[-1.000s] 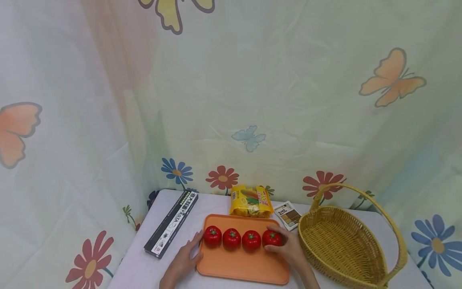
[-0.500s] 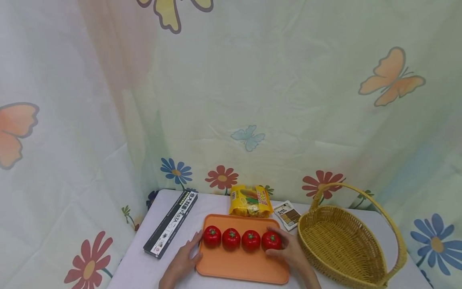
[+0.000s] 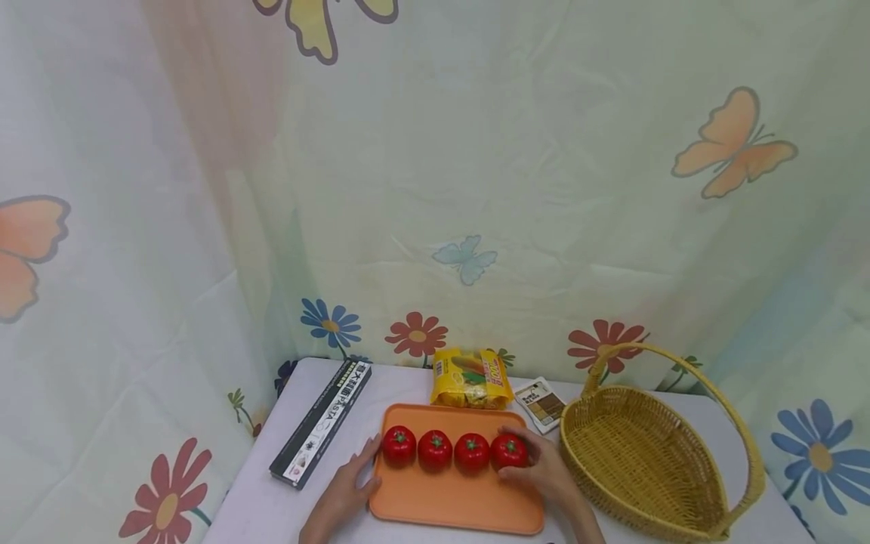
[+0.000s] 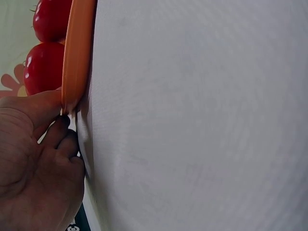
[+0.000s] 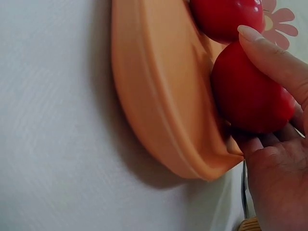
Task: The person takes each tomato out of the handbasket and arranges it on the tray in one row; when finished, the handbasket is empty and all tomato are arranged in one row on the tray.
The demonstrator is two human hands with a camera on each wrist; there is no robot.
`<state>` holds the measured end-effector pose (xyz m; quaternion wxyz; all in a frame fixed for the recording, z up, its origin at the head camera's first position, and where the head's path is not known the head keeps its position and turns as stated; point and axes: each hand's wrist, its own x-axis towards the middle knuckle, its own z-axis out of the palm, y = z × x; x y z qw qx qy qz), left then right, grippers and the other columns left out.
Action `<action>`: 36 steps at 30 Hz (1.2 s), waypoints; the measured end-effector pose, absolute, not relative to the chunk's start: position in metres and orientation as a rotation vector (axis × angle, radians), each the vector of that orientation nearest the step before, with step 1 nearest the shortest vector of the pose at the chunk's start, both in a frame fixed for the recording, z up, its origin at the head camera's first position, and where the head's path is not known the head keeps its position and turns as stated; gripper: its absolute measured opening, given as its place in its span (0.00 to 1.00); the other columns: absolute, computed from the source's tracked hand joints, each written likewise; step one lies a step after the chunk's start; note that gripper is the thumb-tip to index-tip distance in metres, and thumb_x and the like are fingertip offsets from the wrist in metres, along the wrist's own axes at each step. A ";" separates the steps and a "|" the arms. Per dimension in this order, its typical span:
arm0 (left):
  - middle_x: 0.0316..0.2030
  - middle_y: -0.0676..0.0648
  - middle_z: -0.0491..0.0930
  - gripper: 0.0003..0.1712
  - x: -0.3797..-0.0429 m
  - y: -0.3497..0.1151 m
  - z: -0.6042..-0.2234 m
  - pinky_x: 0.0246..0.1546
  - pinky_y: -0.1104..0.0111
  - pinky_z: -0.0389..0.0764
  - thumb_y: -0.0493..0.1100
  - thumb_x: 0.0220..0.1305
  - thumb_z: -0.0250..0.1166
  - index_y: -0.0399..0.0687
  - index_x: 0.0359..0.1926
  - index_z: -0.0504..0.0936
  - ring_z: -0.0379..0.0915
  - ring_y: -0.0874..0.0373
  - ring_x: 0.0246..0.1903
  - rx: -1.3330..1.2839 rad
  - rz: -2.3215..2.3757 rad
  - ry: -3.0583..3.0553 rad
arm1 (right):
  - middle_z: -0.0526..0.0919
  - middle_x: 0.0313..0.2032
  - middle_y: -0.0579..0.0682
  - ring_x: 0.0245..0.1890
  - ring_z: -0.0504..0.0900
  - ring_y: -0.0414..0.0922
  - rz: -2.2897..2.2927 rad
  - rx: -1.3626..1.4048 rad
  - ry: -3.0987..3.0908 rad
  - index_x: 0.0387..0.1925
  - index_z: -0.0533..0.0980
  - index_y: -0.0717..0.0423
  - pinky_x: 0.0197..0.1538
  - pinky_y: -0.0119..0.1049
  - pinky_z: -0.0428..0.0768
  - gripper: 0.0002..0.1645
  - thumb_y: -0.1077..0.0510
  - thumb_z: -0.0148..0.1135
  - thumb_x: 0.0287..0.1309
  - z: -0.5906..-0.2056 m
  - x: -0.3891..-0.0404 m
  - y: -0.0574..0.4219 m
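Observation:
Several red tomatoes with green stems stand in a row on an orange tray [image 3: 455, 502]. My right hand [image 3: 549, 470] grips the rightmost tomato [image 3: 509, 452] between thumb and fingers, near the tray's right edge. In the right wrist view that tomato [image 5: 250, 91] sits close against its neighbour [image 5: 228, 19], the thumb lying over its top. At the tray's left edge, my left hand [image 3: 345, 487] is beside the leftmost tomato [image 3: 399, 446]. The left wrist view has the left hand [image 4: 43, 154] pinching the tray's rim [image 4: 77, 57], thumb on top and fingers curled below.
A black-and-white pasta box [image 3: 322, 423] lies to the left of the tray. Behind it are a yellow packet [image 3: 471, 378] and a small white-and-brown pack [image 3: 541, 406]. A wicker basket [image 3: 642, 461] with a tall handle stands at the right, close to my right forearm.
The rightmost tomato has shifted slightly left toward its neighbour, with my right hand still around it. My left hand stays at the tray's left edge.

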<state>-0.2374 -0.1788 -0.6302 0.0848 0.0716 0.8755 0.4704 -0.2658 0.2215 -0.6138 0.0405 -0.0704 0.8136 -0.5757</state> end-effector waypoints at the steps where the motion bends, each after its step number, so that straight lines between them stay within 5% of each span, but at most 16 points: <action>1: 0.82 0.39 0.59 0.45 -0.237 -0.179 -0.630 0.77 0.27 0.51 0.42 0.72 0.71 0.60 0.84 0.63 0.47 0.22 0.79 0.214 1.402 2.612 | 0.81 0.69 0.59 0.75 0.71 0.65 -1.763 -0.217 2.491 0.70 0.77 0.57 0.75 0.40 0.76 0.48 0.63 0.88 0.45 -0.614 -0.266 0.221; 8: 0.83 0.40 0.59 0.45 -0.236 -0.179 -0.630 0.76 0.26 0.51 0.43 0.72 0.71 0.62 0.85 0.63 0.47 0.22 0.79 0.182 1.386 2.609 | 0.81 0.68 0.59 0.74 0.73 0.65 -1.750 -0.217 2.501 0.70 0.77 0.58 0.75 0.55 0.74 0.49 0.63 0.88 0.45 -0.615 -0.265 0.221; 28: 0.83 0.40 0.59 0.45 -0.235 -0.177 -0.629 0.76 0.26 0.52 0.44 0.72 0.71 0.64 0.85 0.63 0.47 0.22 0.79 0.182 1.398 2.585 | 0.82 0.68 0.59 0.73 0.74 0.64 -1.720 -0.111 2.562 0.69 0.78 0.56 0.75 0.58 0.73 0.49 0.63 0.89 0.42 -0.609 -0.258 0.218; 36: 0.82 0.37 0.61 0.43 -0.232 -0.181 -0.627 0.78 0.32 0.55 0.44 0.74 0.69 0.54 0.84 0.63 0.53 0.31 0.81 0.216 1.429 2.597 | 0.76 0.73 0.62 0.77 0.70 0.62 -1.694 -0.125 2.645 0.75 0.72 0.60 0.77 0.55 0.69 0.55 0.57 0.89 0.47 -0.606 -0.255 0.215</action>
